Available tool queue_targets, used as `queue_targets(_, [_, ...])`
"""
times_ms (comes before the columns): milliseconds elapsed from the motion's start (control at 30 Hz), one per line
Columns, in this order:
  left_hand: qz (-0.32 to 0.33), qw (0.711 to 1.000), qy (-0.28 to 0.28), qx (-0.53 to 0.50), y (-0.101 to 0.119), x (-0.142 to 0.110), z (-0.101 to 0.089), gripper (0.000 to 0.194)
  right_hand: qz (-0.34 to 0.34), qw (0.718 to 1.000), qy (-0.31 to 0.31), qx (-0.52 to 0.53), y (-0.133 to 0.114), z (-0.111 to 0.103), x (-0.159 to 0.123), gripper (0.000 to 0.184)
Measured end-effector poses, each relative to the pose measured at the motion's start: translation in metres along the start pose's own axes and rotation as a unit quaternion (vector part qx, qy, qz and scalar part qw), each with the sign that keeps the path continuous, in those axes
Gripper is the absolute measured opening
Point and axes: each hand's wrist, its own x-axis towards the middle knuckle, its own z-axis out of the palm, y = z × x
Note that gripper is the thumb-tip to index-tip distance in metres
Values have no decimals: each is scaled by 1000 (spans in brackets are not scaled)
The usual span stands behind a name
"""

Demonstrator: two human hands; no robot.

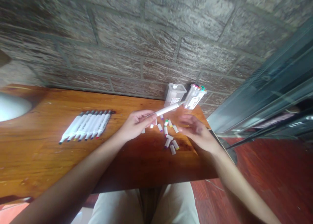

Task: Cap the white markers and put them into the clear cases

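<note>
My left hand [135, 123] is closed round one end of a white marker [168, 109] that points up and right toward two clear containers. My right hand [197, 131] hovers just right of it with fingers spread, holding nothing. Below and between the hands lie several loose marker caps [169, 136] with coloured ends. A row of several white markers [85, 126] lies side by side on the wooden table [36, 152] to the left.
Two clear plastic containers stand at the table's back right: one empty [174, 94], one tilted and holding markers [194, 97]. A brick wall runs behind. A white rounded object [11, 106] sits at the far left. The table's right edge is near my right wrist.
</note>
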Motion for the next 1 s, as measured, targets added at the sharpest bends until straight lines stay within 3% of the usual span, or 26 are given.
queue_targets(33, [-1,1000,7,-21,-1,0,-1,32,-6,993,44,-108,6,-16,-14,45])
queue_targets(100, [-6,998,23,-61,-1,2,-2,32,11,945,139,-295,22,-48,-39,45])
queue_targets(167, [-12,996,39,-85,0,2,-1,33,52,909,157,-382,35,-70,-58,47])
queue_targets(233, [-11,995,50,-91,2,3,-1,34,51,902,146,-403,39,-77,-66,45])
queue_targets(333, [3,995,56,-85,3,2,0,33,-3,927,180,-329,22,-55,-55,41])
queue_targets(367, [7,995,58,-80,3,2,0,33,-12,950,166,-266,12,-42,-46,44])
queue_targets(433, [10,996,62,-63,3,2,-1,34,-22,993,92,-72,-7,-10,-21,51])
queue_targets(467, [11,997,64,-50,3,2,-2,34,-11,999,45,25,-16,6,-6,54])
queue_targets(500, [11,997,65,-35,2,2,-3,33,-4,995,14,102,-24,21,10,54])
queue_targets(567, [12,998,68,-7,2,3,-5,33,-15,982,17,189,-36,44,42,43])
queue_targets(633, [14,997,79,12,1,3,-6,34,-46,974,43,217,-40,59,67,34])
queue_targets(700, [19,995,94,23,0,4,-8,35,-59,970,29,236,-37,66,81,33])
queue_targets(767, [18,995,89,31,-3,5,-8,37,-47,964,18,262,-29,69,84,35])
queue_targets(933, [16,997,-1,78,-12,6,-6,34,-21,953,6,301,-4,71,74,32])
queue_targets(1000, [12,993,-3,119,-14,5,-6,39,-30,952,12,304,0,71,72,29])
